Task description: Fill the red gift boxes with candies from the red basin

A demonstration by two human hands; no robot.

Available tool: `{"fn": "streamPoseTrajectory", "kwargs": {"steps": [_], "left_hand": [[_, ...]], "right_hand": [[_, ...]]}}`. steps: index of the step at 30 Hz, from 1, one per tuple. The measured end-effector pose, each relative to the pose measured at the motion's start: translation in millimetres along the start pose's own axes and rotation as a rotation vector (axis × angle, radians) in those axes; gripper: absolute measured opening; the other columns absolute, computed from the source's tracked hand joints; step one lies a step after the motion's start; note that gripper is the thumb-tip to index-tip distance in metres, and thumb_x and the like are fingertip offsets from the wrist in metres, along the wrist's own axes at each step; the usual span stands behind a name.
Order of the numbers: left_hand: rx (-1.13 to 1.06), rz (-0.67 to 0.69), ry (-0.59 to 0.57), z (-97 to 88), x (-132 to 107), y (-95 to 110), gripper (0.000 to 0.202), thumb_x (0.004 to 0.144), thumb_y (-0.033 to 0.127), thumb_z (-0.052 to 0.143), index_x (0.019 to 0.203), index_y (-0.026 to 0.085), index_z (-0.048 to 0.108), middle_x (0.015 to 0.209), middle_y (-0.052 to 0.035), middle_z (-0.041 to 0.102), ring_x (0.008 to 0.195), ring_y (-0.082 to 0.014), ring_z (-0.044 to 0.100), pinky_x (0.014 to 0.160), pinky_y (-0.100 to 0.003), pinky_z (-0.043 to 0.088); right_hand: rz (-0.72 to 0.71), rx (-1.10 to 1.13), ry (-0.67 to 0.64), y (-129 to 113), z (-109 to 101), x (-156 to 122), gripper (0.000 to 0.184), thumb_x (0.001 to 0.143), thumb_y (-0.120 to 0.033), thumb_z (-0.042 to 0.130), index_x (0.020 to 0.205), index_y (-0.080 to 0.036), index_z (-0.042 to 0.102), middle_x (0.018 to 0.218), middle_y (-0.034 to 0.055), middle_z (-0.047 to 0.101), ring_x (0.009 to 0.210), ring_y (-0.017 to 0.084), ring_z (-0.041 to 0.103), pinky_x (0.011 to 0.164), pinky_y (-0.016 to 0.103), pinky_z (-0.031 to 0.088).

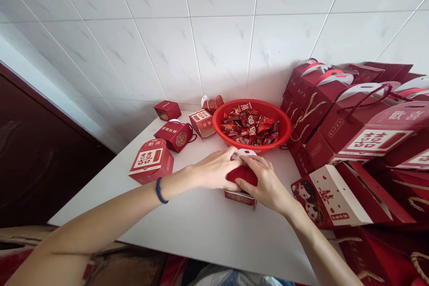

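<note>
Between my hands, on the white table, is a small red gift box (241, 176) with a pale rounded flap at its far end. My left hand (219, 170) closes around its left side, fingers curled over the top. From the right, my right hand (264, 178) grips the box, thumb across the red top and fingers at the pale flap. Much of the box is hidden under my fingers. Just beyond it stands a red plastic basin (287, 130) full of wrapped candies (250, 121).
Several red boxes, among them a larger one (151, 161), lie on the left of the white table (187, 228). Red gift boxes with rope handles (368, 129) are piled at the right. A cream-and-red box (331, 194) lies before them. A tiled wall (221, 53) rises behind.
</note>
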State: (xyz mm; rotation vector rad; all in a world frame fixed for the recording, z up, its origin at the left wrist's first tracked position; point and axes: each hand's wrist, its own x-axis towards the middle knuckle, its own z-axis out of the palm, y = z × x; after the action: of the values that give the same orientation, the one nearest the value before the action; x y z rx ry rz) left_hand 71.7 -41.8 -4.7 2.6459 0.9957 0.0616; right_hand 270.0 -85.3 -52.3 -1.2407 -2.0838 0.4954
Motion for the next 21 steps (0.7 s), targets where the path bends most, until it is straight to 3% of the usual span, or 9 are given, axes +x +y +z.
{"fn": "streamPoseTrajectory", "kwargs": {"steps": [3,7,11,15,18,21], "left_hand": [[0.043,-0.014,-0.033,0.6,3,2,0.05,0.077,0.049,0.076,0.117,0.021,0.065,0.121,-0.0101,0.052,0.092,-0.0235,0.063,0.076,-0.033,0.052],[-0.042,-0.02,-0.051,5.2,3,0,0.058,0.072,0.047,0.082,0.118,0.02,0.06,0.124,-0.0103,0.051,0.083,-0.0201,0.062,0.071,-0.033,0.051],[-0.326,-0.009,0.028,4.4,0,-7,0.047,0.078,0.063,0.072,0.093,0.02,0.06,0.116,-0.0081,0.055,0.095,-0.0232,0.061,0.081,-0.034,0.05],[-0.451,-0.076,-0.036,-1.1,-5,-16,0.048,0.088,0.064,0.058,0.071,0.019,0.055,0.096,-0.0043,0.058,0.082,-0.0192,0.059,0.076,-0.032,0.047],[-0.489,-0.122,-0.12,-4.1,-12,-27,0.038,0.082,0.056,0.068,0.092,0.019,0.064,0.102,-0.0045,0.063,0.09,-0.0207,0.062,0.079,-0.031,0.048],[-0.569,-0.1,-0.174,-3.5,-20,-40,0.065,0.077,0.05,0.076,0.133,0.024,0.056,0.13,-0.0083,0.062,0.109,-0.024,0.062,0.088,-0.031,0.05]], "right_hand": [[0.037,0.048,-0.01,-1,-4,0,0.049,0.082,-0.033,0.074,0.129,-0.023,0.063,0.121,0.0099,0.068,0.118,0.028,0.058,0.103,0.045,0.046],[0.094,0.271,0.047,3,-15,-3,0.04,0.081,-0.039,0.077,0.118,-0.026,0.068,0.105,0.0045,0.07,0.099,0.022,0.063,0.09,0.036,0.052],[0.119,0.311,0.104,13,-29,-12,0.03,0.081,-0.041,0.078,0.106,-0.025,0.073,0.088,0.0029,0.067,0.089,0.02,0.064,0.087,0.035,0.052],[0.048,0.152,-0.019,22,-36,-28,0.028,0.081,-0.033,0.079,0.109,-0.028,0.075,0.096,0.0063,0.068,0.104,0.025,0.064,0.091,0.039,0.053],[-0.03,-0.036,-0.064,20,-35,-40,0.041,0.079,-0.032,0.082,0.119,-0.027,0.073,0.109,0.0098,0.068,0.106,0.026,0.064,0.09,0.041,0.054],[-0.124,-0.194,-0.061,14,-31,-47,0.058,0.079,-0.041,0.083,0.131,-0.021,0.065,0.107,0.0119,0.068,0.1,0.027,0.064,0.092,0.046,0.053]]}}
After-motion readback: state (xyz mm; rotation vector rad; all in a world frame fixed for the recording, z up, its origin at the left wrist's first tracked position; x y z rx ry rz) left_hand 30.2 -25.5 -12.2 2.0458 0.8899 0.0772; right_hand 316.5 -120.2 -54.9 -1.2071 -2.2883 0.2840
